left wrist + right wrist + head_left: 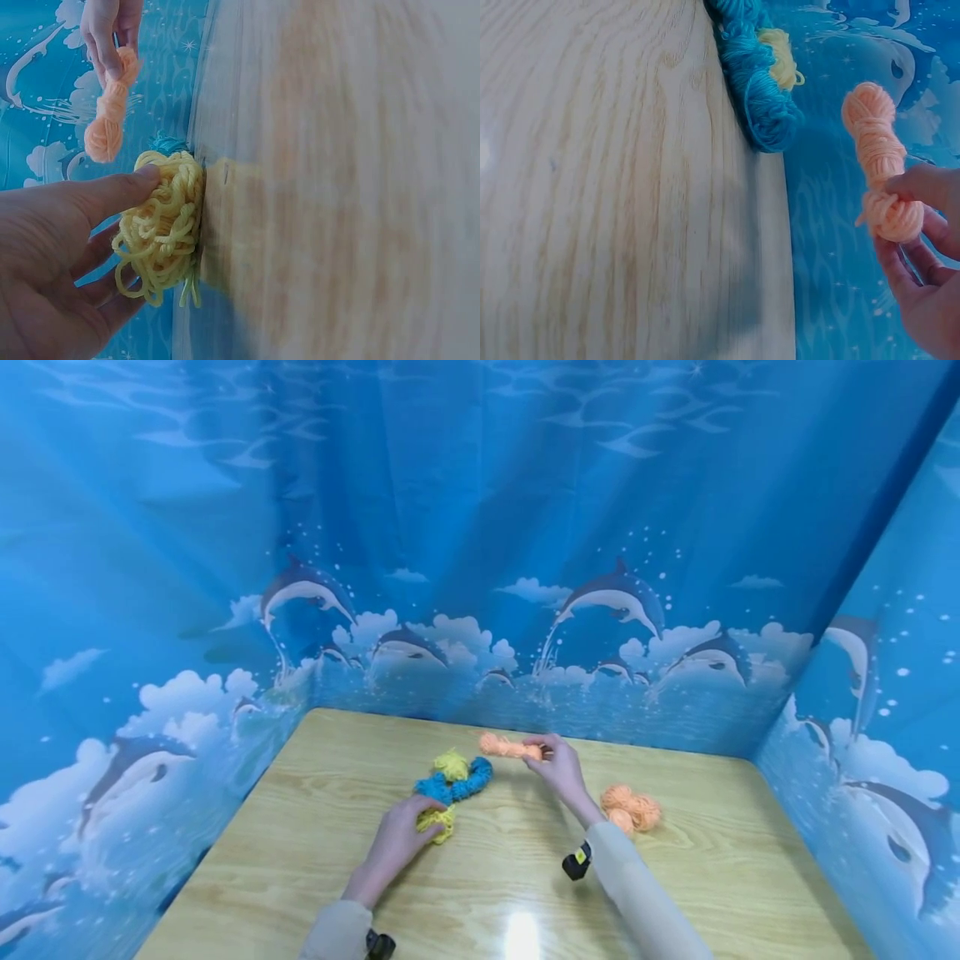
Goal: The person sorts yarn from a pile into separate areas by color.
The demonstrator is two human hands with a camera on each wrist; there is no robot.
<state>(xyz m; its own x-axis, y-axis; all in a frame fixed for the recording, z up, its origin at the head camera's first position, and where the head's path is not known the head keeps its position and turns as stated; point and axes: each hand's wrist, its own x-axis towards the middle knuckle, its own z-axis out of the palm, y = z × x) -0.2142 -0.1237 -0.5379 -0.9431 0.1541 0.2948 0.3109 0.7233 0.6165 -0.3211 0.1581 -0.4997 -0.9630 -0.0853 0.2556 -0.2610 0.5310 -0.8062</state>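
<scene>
Right hand (561,768) pinches one end of a peach skein (877,142) — held up off the table (480,877). Left hand (397,835) grips a yellow bundle (161,232) at the tabletop, just beside blue yarn (470,783). Second yellow bundle (452,765) by the blue — more peach yarn (636,810) beside the right sleeve (637,881).

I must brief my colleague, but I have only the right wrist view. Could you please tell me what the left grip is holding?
Observer: The left grip pinches a yellow yarn bundle between thumb and fingers.
Operator: Thank you. I see the orange yarn bundle in the right grip. Is there something else of this colour?
Observer: Yes, an orange yarn pile lies on the right side of the table.
</scene>
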